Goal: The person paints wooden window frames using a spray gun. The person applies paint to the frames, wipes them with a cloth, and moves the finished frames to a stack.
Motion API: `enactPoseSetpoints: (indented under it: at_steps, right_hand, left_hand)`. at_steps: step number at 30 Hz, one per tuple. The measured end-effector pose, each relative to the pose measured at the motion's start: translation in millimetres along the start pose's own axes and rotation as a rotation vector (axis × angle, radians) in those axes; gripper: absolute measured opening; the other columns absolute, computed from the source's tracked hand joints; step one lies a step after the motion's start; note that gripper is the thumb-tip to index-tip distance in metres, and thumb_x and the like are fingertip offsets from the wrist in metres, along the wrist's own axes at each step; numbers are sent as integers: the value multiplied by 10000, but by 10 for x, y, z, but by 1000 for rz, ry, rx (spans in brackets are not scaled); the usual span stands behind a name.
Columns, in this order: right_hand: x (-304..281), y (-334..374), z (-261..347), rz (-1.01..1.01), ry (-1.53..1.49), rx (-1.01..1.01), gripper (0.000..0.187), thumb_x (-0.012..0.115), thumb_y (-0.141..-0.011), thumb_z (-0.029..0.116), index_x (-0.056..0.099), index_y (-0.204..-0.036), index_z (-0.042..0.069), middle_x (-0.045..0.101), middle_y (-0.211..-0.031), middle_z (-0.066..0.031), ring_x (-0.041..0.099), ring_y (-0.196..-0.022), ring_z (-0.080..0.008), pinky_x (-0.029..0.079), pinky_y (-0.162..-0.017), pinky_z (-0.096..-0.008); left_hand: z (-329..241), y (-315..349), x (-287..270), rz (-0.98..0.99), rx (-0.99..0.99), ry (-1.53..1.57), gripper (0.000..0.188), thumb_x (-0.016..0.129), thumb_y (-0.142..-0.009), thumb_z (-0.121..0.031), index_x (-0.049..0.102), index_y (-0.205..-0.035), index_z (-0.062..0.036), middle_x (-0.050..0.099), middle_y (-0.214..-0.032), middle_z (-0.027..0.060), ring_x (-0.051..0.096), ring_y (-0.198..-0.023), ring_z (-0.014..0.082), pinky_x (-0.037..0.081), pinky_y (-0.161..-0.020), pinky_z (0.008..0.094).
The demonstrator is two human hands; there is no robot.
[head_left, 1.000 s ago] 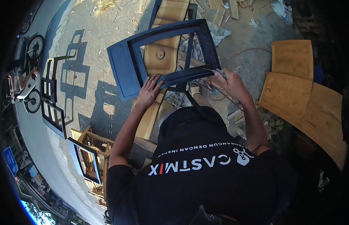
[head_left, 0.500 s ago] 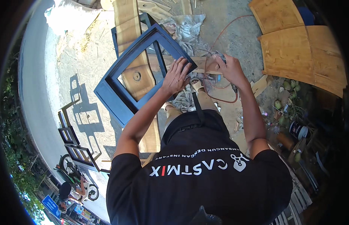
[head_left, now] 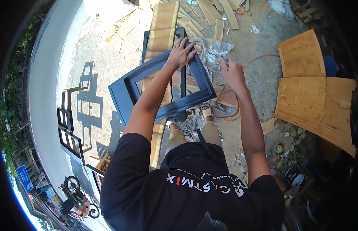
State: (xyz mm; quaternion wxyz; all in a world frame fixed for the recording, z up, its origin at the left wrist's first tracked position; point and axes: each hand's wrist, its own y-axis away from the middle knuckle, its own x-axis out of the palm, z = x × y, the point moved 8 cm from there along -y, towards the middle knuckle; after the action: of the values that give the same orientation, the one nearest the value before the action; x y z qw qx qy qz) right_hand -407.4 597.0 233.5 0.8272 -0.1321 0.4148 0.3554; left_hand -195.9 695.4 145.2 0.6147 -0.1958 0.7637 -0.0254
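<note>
A dark blue frame (head_left: pixel 189 103) with a wide opening lies tilted across a long wooden plank (head_left: pixel 160 32). My left hand (head_left: pixel 179 54) grips its far rail, fingers spread over the edge. A second dark frame (head_left: pixel 146 42) shows partly beneath the plank. My right hand (head_left: pixel 233 74) is held off the frame's right side, closed round a small grey tool (head_left: pixel 226 61), most of which my fingers hide. An orange-red hose (head_left: pixel 259 58) runs behind that hand and loops on the ground, though where it joins the tool is hidden.
Wooden panels (head_left: pixel 302 94) stand on the right, above green coconuts (head_left: pixel 281 148) and a dark bucket (head_left: pixel 294 177). Crumpled plastic sheeting (head_left: pixel 215 52) and wood offcuts (head_left: pixel 213 11) lie beyond. More dark frames (head_left: pixel 69 140) stand at left, near a road (head_left: pixel 48 88) with a motorcycle (head_left: pixel 73 186) and rider.
My left hand has shifted from the frame's right corner to its far rail, and the frame has turned. My right hand has moved slightly, still closed. The head view has shifted.
</note>
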Motion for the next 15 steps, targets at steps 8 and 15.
enactPoseSetpoints:
  at_steps: [8, 15]
  right_hand:
    - [1054, 78, 1163, 123, 123, -187, 493, 508, -1026, 410, 633, -914, -53, 672, -816, -331, 671, -825, -509, 516, -745, -582]
    - [1992, 131, 2327, 391, -90, -397, 447, 551, -1011, 378, 634, -952, -57, 652, -852, -350, 651, -866, -512, 513, -760, -559]
  left_hand:
    - [944, 949, -320, 15, -287, -30, 338, 575, -984, -350, 595, -1207, -95, 667, -1123, 120, 637, -1076, 311, 490, -917, 430]
    - [1991, 2249, -1099, 166, -475, -9, 358, 602, -962, -386, 617, -1136, -73, 695, -1050, 150, 648, -1058, 333, 487, -933, 452]
